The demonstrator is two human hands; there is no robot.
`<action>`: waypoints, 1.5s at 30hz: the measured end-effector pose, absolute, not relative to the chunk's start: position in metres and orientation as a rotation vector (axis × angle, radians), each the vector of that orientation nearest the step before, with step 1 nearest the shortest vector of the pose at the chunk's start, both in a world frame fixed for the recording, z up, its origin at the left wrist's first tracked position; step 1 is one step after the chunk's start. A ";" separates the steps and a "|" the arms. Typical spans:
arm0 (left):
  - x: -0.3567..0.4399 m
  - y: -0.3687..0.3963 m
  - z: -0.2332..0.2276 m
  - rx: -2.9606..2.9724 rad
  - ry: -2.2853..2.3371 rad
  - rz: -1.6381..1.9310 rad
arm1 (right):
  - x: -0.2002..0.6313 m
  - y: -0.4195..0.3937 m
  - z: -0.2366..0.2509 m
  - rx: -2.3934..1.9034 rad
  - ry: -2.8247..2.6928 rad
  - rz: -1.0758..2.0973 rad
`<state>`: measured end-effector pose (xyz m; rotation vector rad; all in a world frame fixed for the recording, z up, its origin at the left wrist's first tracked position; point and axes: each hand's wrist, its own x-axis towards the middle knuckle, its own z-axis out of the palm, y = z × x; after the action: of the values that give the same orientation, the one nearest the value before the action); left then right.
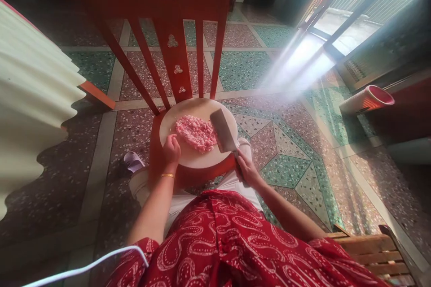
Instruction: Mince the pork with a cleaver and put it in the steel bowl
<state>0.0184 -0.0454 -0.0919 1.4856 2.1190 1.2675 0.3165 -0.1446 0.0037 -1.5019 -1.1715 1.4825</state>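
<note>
A round pale cutting board [202, 108] lies on the seat of a red wooden chair [175, 45]. A flat heap of pink minced meat [196, 132] covers the board's middle. My left hand [171, 149] rests curled on the board's near left edge, next to the meat, with a gold bangle on the wrist. My right hand [247, 168] grips the handle of a cleaver [223, 131]. Its wide blade is raised just over the right side of the meat.
A corrugated pale sheet [30, 98] stands at the left. A red and white cylinder [368, 100] lies on a ledge at the right near a bright window. A wooden slatted seat [373, 251] is at the lower right. A sandal [133, 161] lies on the patterned tiled floor.
</note>
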 end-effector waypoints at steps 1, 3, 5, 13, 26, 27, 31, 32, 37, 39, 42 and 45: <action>0.019 -0.045 -0.092 1.491 2.128 1.261 | 0.319 -0.159 -0.002 -1.491 -1.033 1.533; 0.020 -0.044 -0.092 1.504 2.137 1.251 | 0.320 -0.183 -0.018 -1.475 -0.790 1.582; 0.021 -0.043 -0.092 1.512 2.138 1.250 | 0.315 -0.196 -0.035 -1.460 -0.607 1.624; 0.019 -0.043 -0.095 1.528 2.146 1.254 | 0.253 -0.141 -0.058 -1.351 -0.565 1.705; 0.014 -0.046 -0.096 1.439 2.093 1.212 | 0.245 -0.052 -0.011 -1.682 -2.265 0.783; 0.015 -0.046 -0.096 1.432 2.084 1.213 | 0.248 -0.050 -0.005 -1.692 -2.299 0.766; 0.017 -0.046 -0.095 1.414 2.076 1.242 | 0.262 -0.047 0.049 -1.521 -2.202 0.738; 0.017 -0.046 -0.095 1.420 2.079 1.249 | 0.265 -0.048 0.067 -1.427 -2.168 0.718; 0.016 -0.045 -0.098 1.450 2.075 1.274 | 0.259 -0.047 0.103 -1.144 -2.018 0.609; 0.015 -0.045 -0.101 1.449 2.079 1.273 | 0.251 -0.046 0.078 -1.179 -1.981 0.611; 0.014 -0.044 -0.104 1.427 2.110 1.249 | 0.243 -0.047 0.029 -1.439 -2.077 0.779; 0.014 -0.044 -0.103 1.405 2.121 1.237 | 0.246 -0.049 0.019 -1.651 -2.184 0.931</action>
<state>0.0145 -0.0443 -0.1032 1.4049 2.1212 1.2367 0.2457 -0.0485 0.0186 -1.6513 -2.1837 0.9315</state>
